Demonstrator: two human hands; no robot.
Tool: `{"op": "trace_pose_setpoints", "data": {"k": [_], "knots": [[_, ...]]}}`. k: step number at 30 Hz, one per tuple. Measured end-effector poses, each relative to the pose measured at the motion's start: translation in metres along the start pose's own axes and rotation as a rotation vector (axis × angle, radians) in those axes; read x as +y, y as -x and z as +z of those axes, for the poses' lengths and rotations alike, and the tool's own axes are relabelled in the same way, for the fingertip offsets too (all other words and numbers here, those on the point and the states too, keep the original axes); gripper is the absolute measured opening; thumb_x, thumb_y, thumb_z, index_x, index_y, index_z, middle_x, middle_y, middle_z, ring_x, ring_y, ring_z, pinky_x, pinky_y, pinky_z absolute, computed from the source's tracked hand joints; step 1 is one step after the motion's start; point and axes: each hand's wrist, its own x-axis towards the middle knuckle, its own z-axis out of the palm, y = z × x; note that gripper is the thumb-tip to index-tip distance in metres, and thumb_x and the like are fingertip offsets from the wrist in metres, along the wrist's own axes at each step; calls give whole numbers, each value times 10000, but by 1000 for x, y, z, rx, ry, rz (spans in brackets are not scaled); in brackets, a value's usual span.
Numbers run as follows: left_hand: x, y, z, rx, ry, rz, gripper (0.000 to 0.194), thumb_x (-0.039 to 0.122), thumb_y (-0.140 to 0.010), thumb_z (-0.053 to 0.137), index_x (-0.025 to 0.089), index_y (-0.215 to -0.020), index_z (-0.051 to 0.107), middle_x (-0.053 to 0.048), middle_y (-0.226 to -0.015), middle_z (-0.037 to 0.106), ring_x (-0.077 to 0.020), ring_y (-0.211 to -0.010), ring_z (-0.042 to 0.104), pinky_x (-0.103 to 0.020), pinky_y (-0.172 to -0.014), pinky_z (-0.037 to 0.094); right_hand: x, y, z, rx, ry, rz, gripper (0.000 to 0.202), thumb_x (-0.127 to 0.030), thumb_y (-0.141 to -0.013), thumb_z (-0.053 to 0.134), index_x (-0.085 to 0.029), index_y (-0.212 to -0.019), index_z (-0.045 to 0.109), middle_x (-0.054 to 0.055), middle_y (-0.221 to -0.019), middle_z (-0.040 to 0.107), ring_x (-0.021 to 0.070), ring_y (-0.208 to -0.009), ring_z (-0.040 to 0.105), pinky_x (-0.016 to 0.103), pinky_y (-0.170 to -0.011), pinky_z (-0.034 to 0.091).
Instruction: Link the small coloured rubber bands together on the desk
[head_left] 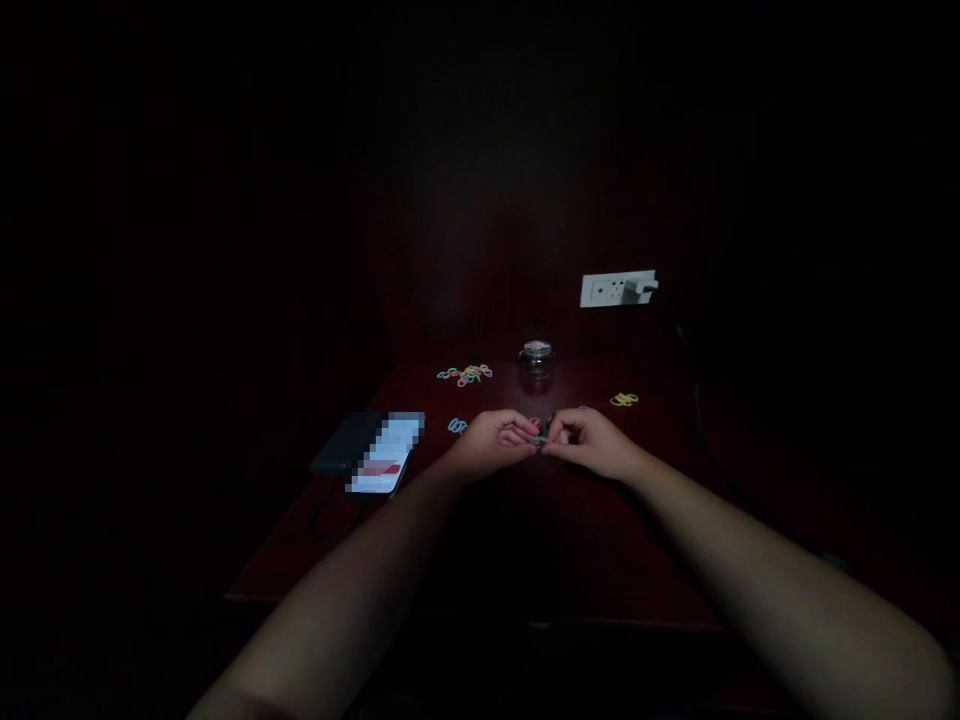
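Observation:
My left hand and my right hand meet above the dark red table, fingertips pinched close together. Between them they hold a small greenish elastic band, partly covered by the fingers. Just behind the fingertips lies an orange band, mostly hidden. Light blue bands rest beside my left hand. A little pile of yellow bands sits beyond my right hand. Farther back on the left is a mixed-colour heap of bands.
A small clear lidded jar stands at the back of the table. To the left, a lit phone lies against a dark flat object, with a cable nearby. A wall socket holds a plug. The surroundings are very dark.

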Motion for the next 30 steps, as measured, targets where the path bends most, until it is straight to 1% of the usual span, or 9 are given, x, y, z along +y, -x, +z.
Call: {"op": "trace_pose_setpoints", "data": {"k": [7, 13, 16, 19, 23, 27, 30], "knots": [[3, 1, 2, 4, 24, -35, 305, 151, -605, 753, 67, -843, 581, -32, -696, 627, -71, -635, 603, -176, -618, 468, -4, 1, 1, -5, -3, -36, 319, -418, -665, 685, -150, -642, 514, -27, -570, 490, 79, -516, 410, 206, -487, 329], [0, -2, -1, 26, -38, 25, 302, 185, -615, 752, 78, -836, 576, -32, -714, 623, -81, -661, 605, -198, -644, 486, -4, 1, 3, -25, -50, 12, 325, -423, -655, 692, -165, -655, 494, -43, -544, 466, 76, -489, 404, 201, -465, 314], [-1, -2, -2, 40, -83, 57, 317, 221, -611, 757, 89, -832, 572, -25, -722, 618, -82, -659, 597, -204, -641, 485, -4, 1, 4, -45, -86, 28, 327, -410, -647, 702, -170, -655, 481, -34, -553, 497, 81, -489, 435, 202, -459, 322], [0, -2, -1, 30, -112, 64, 329, 242, -606, 761, 96, -833, 573, -16, -723, 611, -78, -648, 582, -200, -624, 477, -4, 1, 5, -67, -119, 40, 315, -385, -647, 708, -166, -681, 484, -22, -576, 532, 84, -499, 466, 199, -457, 333], [2, -1, 0, 20, -126, 65, 322, 264, -612, 757, 99, -820, 574, -10, -707, 600, -72, -631, 561, -190, -598, 462, -6, 2, 5, -71, -145, 21, 290, -352, -647, 709, -150, -751, 528, -29, -591, 523, 67, -496, 444, 191, -463, 346], [1, -1, -1, 17, -142, 67, 329, 290, -614, 754, 101, -818, 578, -5, -701, 587, -68, -623, 543, -187, -591, 447, -10, 2, 4, -82, -116, 10, 267, -367, -697, 655, -139, -801, 563, 1, -644, 569, 71, -508, 470, 195, -468, 367], [0, -1, -1, 21, -158, 65, 330, 313, -626, 746, 104, -819, 578, -3, -698, 581, -67, -612, 533, -183, -578, 434, -12, 3, 4, -85, -69, 19, 251, -380, -748, 597, -135, -795, 572, 11, -609, 581, 89, -518, 511, 208, -486, 394]]}}
